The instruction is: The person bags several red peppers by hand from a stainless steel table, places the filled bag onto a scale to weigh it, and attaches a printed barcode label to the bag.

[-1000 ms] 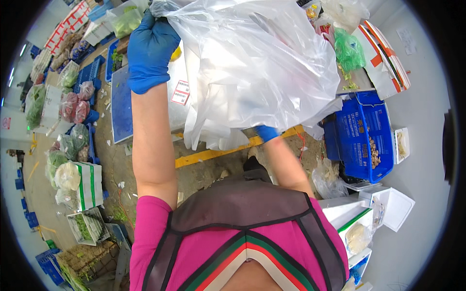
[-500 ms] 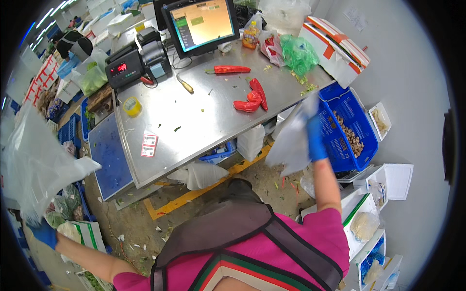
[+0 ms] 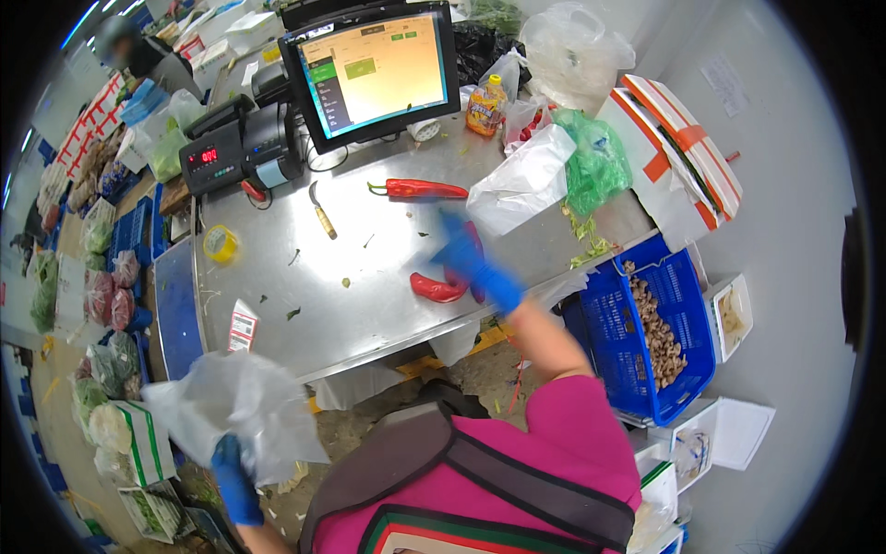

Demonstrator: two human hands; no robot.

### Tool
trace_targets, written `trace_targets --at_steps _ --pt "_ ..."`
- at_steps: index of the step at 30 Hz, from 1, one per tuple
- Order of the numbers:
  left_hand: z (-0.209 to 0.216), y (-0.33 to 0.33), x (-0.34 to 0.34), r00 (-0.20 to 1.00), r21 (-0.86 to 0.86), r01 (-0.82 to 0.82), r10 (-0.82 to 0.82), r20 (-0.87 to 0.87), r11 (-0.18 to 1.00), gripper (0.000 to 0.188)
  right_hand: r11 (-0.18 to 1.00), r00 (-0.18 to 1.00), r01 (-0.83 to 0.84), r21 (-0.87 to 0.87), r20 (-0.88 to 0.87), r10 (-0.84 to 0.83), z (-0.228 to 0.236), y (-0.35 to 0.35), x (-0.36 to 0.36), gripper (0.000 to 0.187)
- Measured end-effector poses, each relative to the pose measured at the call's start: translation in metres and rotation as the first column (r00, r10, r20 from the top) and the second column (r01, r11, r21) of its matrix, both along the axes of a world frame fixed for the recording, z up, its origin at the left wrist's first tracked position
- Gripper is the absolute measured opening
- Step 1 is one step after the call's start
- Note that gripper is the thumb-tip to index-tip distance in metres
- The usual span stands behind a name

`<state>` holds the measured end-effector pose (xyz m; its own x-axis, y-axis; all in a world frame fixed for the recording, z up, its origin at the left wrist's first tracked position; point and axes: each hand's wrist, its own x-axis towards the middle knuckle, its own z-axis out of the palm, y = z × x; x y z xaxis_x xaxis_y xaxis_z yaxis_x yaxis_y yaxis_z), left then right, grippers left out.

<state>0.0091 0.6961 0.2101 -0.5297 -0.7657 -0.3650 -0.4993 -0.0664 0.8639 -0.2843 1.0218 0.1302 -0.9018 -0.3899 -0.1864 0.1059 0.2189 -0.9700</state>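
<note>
1. A cluttered produce workroom with a pale wall [image 3: 784, 231] on the right; a stainless-steel table [image 3: 388, 319] stands before the person.
2. The left hand [image 3: 237, 480], in a blue glove, grips a translucent plastic bag [image 3: 245, 406] by its lower part. The bag hangs off the table's near-left edge, spread and crumpled.
3. The right hand [image 3: 480, 265], also blue-gloved, is blurred over the red peppers near the table's front edge; whether its fingers are closed on one cannot be told.
4. Under or beside that hand lie a curved red pepper [image 3: 437, 288] and a longer red pepper [image 3: 474, 242], partly hidden by the glove. A straight red pepper with a green stem [image 3: 425, 188] lies farther back.
5. A white plastic bag [image 3: 521, 180] lies just right of the straight pepper, with a crumpled green plastic bag [image 3: 595, 164] beside it.
6. Left of the peppers are a wooden-handled knife [image 3: 325, 220], a roll of yellow tape [image 3: 221, 244] and printed labels [image 3: 243, 329].
7. Along the back stand a digital scale [image 3: 217, 159], a lit touchscreen monitor [image 3: 378, 78] and a yellow-capped bottle [image 3: 484, 109].
8. Right of the table, a blue plastic crate [image 3: 591, 316] holds brown mushrooms [image 3: 657, 337].
</note>
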Motion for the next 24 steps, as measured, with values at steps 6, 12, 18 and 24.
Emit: trace_targets --at_steps 6,12,18,24 --pt "0.015 0.091 -0.074 0.572 -0.397 0.813 -0.71 0.411 0.425 0.023 0.679 0.213 -0.599 0.426 -0.732 0.647 -0.043 -0.149 0.11 0.05" --pt "-0.022 -0.053 -0.011 0.944 -0.796 0.318 -0.252 0.215 0.514 0.008 0.959 0.352 -0.159 0.234 -0.894 0.276 -0.061 -0.118 0.095 0.007" --pt "-0.024 0.069 -0.014 0.925 0.21 0.375 -0.381 -0.013 0.903 0.031 0.985 0.831 -0.163 0.055 -0.53 0.167 -0.037 -0.113 0.118 0.026" --pt "-0.087 0.087 -0.057 0.943 0.1 0.267 -0.238 -0.232 0.959 0.037 0.979 0.916 0.021 -0.204 -0.387 -0.101 -0.077 -0.045 0.084 0.025"
